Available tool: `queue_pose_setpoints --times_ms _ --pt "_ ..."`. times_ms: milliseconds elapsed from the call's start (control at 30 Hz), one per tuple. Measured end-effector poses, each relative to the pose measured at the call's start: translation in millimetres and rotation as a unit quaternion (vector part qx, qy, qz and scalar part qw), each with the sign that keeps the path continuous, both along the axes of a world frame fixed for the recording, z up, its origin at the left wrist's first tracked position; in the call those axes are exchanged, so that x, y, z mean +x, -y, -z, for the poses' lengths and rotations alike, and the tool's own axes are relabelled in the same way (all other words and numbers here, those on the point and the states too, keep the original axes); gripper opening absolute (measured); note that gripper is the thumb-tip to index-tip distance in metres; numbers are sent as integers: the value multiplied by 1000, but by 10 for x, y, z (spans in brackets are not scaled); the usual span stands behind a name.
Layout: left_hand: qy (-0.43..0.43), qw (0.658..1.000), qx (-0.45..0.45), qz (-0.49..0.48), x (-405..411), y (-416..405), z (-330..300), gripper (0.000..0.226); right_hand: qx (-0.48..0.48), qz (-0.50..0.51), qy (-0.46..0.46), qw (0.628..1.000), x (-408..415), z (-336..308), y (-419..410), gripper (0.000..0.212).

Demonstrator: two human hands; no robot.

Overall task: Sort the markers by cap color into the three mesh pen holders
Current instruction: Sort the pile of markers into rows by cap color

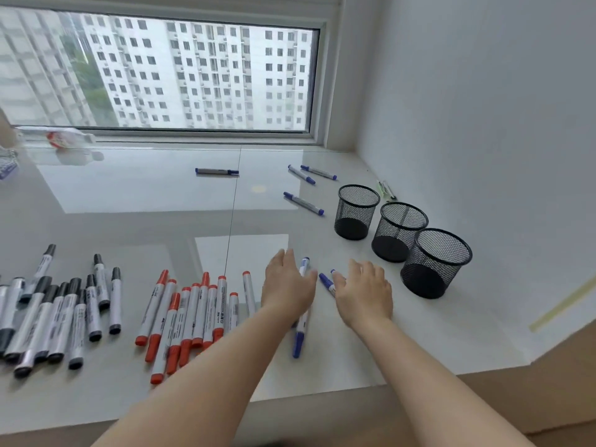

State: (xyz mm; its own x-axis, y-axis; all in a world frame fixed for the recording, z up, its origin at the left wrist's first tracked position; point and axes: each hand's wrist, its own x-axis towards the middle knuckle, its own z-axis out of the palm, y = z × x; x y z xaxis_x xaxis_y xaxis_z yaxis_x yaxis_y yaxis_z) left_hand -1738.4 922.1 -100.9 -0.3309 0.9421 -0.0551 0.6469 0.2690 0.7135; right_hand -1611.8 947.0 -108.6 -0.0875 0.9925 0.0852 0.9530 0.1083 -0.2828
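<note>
Both hands, the left hand (288,285) and right hand (366,293), are lying flat and spread, gripping nothing, over blue markers (301,321) they are partly hiding, near the table's front edge (322,393), while three empty mesh holders (398,232) are standing by the wall.

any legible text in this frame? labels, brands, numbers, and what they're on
Nothing can be read.
Red-capped markers: dark print and barcode-like marks on the barrels, too small and blurred to read.
Black-capped markers: barrel print, blurred.
Blue-capped markers: grey barrel print, too small.
Crumpled wrapper on the window sill: red and white pattern, no legible words.
Mesh pen holders: no label visible.
</note>
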Motion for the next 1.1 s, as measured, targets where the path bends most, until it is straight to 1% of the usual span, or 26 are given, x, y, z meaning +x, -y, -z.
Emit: queue_pose_setpoints --times_ms 67,133,267,400,467,567,633,700,767,800,867,900,933,1000,1033,1067,1100 --pt "-33 999 30 5 -244 -109 -144 64 31 -22 -27 999 -104 -161 -141 44" --pt "-60 997 38 -7 -574 -258 -257 60 43 -56 -43 997 -269 -285 -334 41" --pt "-98 993 12 -66 -1344 -706 -265 53 14 -93 -72 993 -734 -287 -855 38" --pt "-161 983 -44 -81 -2065 -1346 -20 53 -2 -106 -47 993 -1193 -90 -1542 41" --pt "-202 974 -59 -81 -2387 -1720 88 52 13 -99 0 995 -1332 -4 -1919 43" --pt "-283 956 -33 -74 -2752 -2302 215 56 70 -59 65 994 -1434 118 -2487 46" --pt "-331 942 -17 -49 -2917 -2639 295 64 80 -26 73 994 -1467 219 -2757 47" --pt "-366 930 -25 -24 -3064 -2906 364 67 56 13 44 997 -1496 319 -2927 45" --pt "-355 934 -39 -21 -3168 -3094 417 64 43 43 -5 998 -1515 383 -3009 37" --pt "-329 943 -37 -24 -3194 -3158 439 61 48 47 -17 998 -1521 404 -3030 33" --pt "-256 966 3 -39 -3192 -3252 469 51 58 48 -30 997 -1516 420 -3038 23" --pt "-234 971 25 -46 -3172 -3288 476 45 63 47 -35 996 -1513 420 -3036 19" --pt "-232 971 36 -49 -3142 -3325 478 38 65 43 -40 996 -1512 421 -3037 15" --pt "-290 955 27 -57 -3073 -3405 478 30 65 36 -42 996 -1521 424 -3049 13" --pt "-327 943 15 -64 -3031 -3433 476 31 62 33 -40 997 -1528 421 -3059 14" --pt "-348 934 3 -75 -2990 -3454 460 34 57 29 -35 997 -1539 414 -3074 15" --pt "-348 934 -14 -84 -2952 -3459 433 35 49 24 -23 998 -1550 403 -3091 16"
